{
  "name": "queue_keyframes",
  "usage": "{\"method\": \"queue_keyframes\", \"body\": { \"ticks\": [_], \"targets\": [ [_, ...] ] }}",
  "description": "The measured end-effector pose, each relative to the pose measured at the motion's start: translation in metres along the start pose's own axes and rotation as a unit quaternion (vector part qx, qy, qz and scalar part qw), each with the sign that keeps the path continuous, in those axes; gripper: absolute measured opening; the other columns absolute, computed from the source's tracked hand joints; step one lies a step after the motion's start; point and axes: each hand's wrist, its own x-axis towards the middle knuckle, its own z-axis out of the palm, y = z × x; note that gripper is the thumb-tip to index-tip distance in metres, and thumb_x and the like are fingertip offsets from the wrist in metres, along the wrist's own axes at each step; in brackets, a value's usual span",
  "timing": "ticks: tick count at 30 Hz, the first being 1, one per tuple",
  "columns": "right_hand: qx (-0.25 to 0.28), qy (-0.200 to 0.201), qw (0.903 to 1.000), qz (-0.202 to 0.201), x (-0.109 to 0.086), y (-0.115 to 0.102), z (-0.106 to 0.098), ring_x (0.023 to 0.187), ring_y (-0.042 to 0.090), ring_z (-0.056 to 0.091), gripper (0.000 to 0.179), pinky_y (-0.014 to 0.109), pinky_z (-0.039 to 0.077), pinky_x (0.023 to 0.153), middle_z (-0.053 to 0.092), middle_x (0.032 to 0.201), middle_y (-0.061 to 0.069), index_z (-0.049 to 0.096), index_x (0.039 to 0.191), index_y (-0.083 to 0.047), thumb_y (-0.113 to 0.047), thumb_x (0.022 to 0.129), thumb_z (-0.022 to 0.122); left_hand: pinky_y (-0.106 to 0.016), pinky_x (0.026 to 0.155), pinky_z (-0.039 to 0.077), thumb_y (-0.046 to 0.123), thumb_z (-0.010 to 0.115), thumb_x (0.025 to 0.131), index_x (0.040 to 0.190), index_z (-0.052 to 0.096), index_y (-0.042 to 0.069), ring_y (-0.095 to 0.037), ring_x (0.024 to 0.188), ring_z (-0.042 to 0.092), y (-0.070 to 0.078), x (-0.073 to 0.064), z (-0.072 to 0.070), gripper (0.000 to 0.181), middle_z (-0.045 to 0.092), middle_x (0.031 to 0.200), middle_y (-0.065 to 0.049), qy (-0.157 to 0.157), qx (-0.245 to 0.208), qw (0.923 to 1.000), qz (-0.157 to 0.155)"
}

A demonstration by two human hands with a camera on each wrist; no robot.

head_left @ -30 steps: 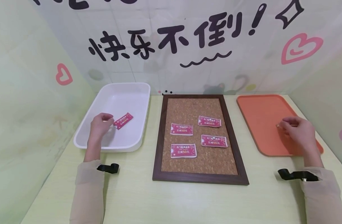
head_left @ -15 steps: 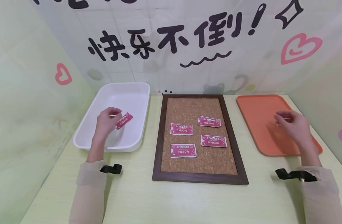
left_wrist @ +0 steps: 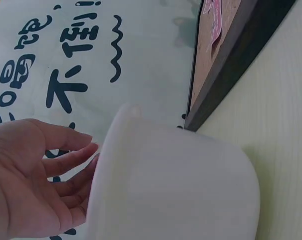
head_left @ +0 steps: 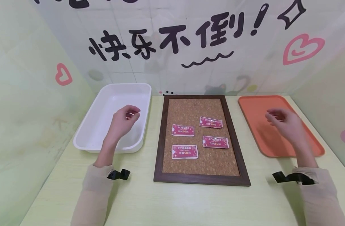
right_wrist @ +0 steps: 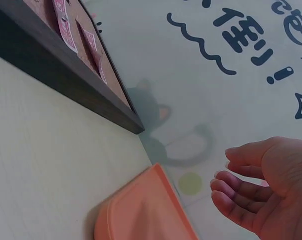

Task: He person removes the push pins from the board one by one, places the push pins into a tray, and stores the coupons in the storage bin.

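Note:
My left hand hovers over the right side of a white plastic tub, fingers loosely curved. In the left wrist view nothing shows between its fingers, which are partly hidden behind the tub's wall. Over the orange tray hangs my right hand, loosely curled too. The right wrist view shows no object in its fingers. Between the hands lies a framed corkboard bearing several pink coupons, each with a small pin in it. The coupon seen earlier in the tub is out of sight at the hand.
All stand on a pale wood-grain table. A printed backdrop with black characters rises close behind the tub, board and tray. The board's dark wooden frame has a raised edge.
Both hands have moved inward toward the board, and slightly up. The pink coupon in the tub and the tiny object at the right fingertips, visible before, no longer show.

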Motion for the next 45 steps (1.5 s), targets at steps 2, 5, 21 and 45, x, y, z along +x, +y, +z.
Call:
{"method": "queue_keyframes", "body": {
  "ticks": [2,5,21,45],
  "targets": [
    [-0.003,-0.003,0.9999,-0.015,-0.001,-0.006,0.003,0.081,-0.008,0.06,0.046,0.01,0.048,0.066,0.06,0.098,-0.02,0.059,0.132,-0.002,-0.034,0.101,0.061,-0.033,0.086,0.049,0.009,0.06,0.099,0.114,0.066,-0.003,-0.029,0.096,0.064,0.006,-0.001,0.004,0.02,0.069,0.105,-0.018,-0.008,-0.004,1.0,0.004],
    [-0.004,-0.009,0.9992,-0.038,-0.002,-0.015,0.009,0.083,-0.009,0.059,0.042,0.009,0.046,0.067,0.066,0.105,-0.005,0.06,0.131,-0.002,-0.031,0.101,0.062,-0.034,0.086,0.049,0.01,0.06,0.099,0.114,0.067,-0.001,-0.027,0.096,0.065,0.014,-0.004,0.009,0.02,0.069,0.106,-0.017,-0.021,-0.01,0.9997,0.009],
    [0.016,-0.053,0.992,-0.114,-0.015,-0.068,0.048,0.083,0.006,0.065,0.029,0.011,0.048,0.072,0.068,0.103,0.013,0.064,0.122,-0.002,-0.02,0.1,0.066,-0.039,0.086,0.053,0.009,0.064,0.098,0.116,0.066,-0.001,-0.024,0.094,0.064,0.043,-0.018,0.038,0.021,0.068,0.103,-0.01,-0.112,-0.034,0.9917,0.054],
    [0.045,-0.182,0.9631,-0.193,-0.035,-0.131,0.123,0.09,0.017,0.066,0.021,0.032,0.057,0.079,0.07,0.102,0.005,0.068,0.114,0.0,-0.002,0.094,0.07,-0.03,0.075,0.052,0.006,0.063,0.098,0.112,0.066,-0.001,-0.018,0.087,0.061,0.034,-0.023,0.085,0.016,0.067,0.096,-0.008,-0.245,-0.004,0.9684,0.047]
  ]
}}
